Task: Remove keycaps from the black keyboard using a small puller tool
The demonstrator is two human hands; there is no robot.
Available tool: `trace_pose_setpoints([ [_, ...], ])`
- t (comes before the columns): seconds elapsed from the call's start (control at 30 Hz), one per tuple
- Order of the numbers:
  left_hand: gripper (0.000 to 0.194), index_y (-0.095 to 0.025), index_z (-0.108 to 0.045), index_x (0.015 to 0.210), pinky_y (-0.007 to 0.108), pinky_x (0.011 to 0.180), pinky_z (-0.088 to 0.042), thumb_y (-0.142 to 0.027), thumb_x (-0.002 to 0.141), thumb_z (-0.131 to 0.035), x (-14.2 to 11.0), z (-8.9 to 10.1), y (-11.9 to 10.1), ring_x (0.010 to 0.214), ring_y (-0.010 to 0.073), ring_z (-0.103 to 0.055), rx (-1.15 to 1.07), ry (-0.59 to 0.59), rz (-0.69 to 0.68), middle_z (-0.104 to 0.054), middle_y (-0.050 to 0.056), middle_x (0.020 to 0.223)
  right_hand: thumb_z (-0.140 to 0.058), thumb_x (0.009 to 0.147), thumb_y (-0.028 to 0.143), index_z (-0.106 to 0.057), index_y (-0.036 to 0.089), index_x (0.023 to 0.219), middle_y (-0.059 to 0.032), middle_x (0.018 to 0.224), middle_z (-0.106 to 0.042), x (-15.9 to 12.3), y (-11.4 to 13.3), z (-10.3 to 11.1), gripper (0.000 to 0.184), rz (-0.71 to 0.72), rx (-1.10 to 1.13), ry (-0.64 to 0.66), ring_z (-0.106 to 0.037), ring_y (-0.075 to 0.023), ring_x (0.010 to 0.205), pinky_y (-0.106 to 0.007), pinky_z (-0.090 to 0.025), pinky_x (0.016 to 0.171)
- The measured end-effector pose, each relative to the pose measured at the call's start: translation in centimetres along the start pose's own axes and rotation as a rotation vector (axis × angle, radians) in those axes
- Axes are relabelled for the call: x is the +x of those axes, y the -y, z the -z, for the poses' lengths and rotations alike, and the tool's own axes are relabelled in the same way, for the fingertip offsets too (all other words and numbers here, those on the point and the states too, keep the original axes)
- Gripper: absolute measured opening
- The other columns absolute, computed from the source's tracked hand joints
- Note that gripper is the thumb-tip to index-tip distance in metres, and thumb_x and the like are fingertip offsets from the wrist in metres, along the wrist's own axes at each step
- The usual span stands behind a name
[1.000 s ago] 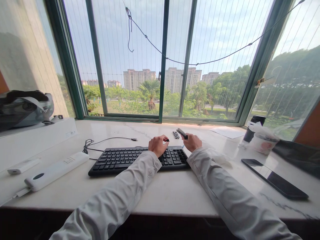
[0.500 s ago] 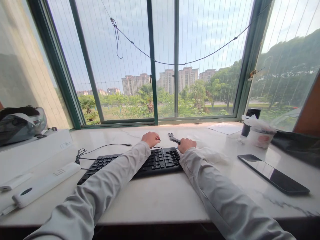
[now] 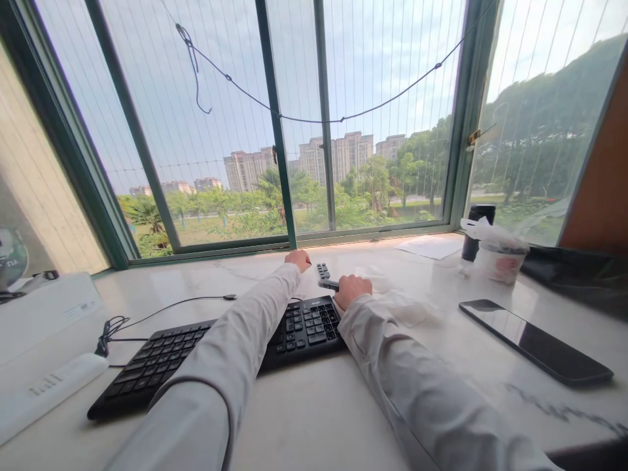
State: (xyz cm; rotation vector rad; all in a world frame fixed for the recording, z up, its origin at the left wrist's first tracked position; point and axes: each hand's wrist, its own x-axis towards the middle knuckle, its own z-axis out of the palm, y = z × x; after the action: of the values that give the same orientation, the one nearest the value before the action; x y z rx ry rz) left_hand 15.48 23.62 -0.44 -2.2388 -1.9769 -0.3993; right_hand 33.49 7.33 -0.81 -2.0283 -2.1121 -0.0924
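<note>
A black keyboard (image 3: 161, 356) lies on the pale marble sill (image 3: 314, 405). My left hand (image 3: 298, 260) reaches past the keyboard's far edge and rests on the sill with its fingers curled; what it holds is hidden. Just right of it lies a short row of loose dark keycaps (image 3: 322, 269). My right hand (image 3: 352, 290) sits at the keyboard's far right corner, closed on a small dark flat tool (image 3: 328, 284) that points left toward the keycaps. Both arms wear light grey sleeves.
A black phone (image 3: 534, 341) lies flat at the right. Behind it stand a bagged cup (image 3: 496, 258), a black cylinder (image 3: 479, 221) and a paper sheet (image 3: 430, 247). A white box (image 3: 44, 311), a white power strip (image 3: 46, 391) and the keyboard cable (image 3: 161, 309) lie left.
My left hand, which pinched a small black keycap, has moved forward beyond the keyboard to the sill near the window. The right hand has kept its tool. The view has swung left.
</note>
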Motion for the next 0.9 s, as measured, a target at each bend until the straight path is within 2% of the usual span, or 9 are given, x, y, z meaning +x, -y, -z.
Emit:
trace_pose_setpoints([
  [0.4,0.023,-0.029,-0.075,0.095,0.028,0.087,-0.048,-0.035,0.074,-0.07,2.1,-2.2,-0.5,0.102,0.0213,-0.063,0.007,0.038,-0.036,-0.072,0.005,0.109,-0.051,0.081,0.022,-0.069,0.017,0.106,-0.0168,0.109,-0.068,-0.2,0.0,0.1,0.031,0.016,0.025,-0.015,-0.064,-0.0275,0.102,-0.036,-0.044,0.081],
  [0.9,0.028,-0.027,-0.072,0.102,0.029,0.088,-0.047,-0.035,0.075,-0.069,2.1,-2.4,-0.7,0.105,0.0215,-0.062,0.001,0.061,-0.019,-0.069,0.006,0.115,-0.051,0.082,0.021,-0.069,0.015,0.106,-0.017,0.108,-0.068,-0.4,0.0,0.3,0.031,0.025,0.027,-0.01,-0.064,-0.0288,0.102,-0.038,-0.045,0.081],
])
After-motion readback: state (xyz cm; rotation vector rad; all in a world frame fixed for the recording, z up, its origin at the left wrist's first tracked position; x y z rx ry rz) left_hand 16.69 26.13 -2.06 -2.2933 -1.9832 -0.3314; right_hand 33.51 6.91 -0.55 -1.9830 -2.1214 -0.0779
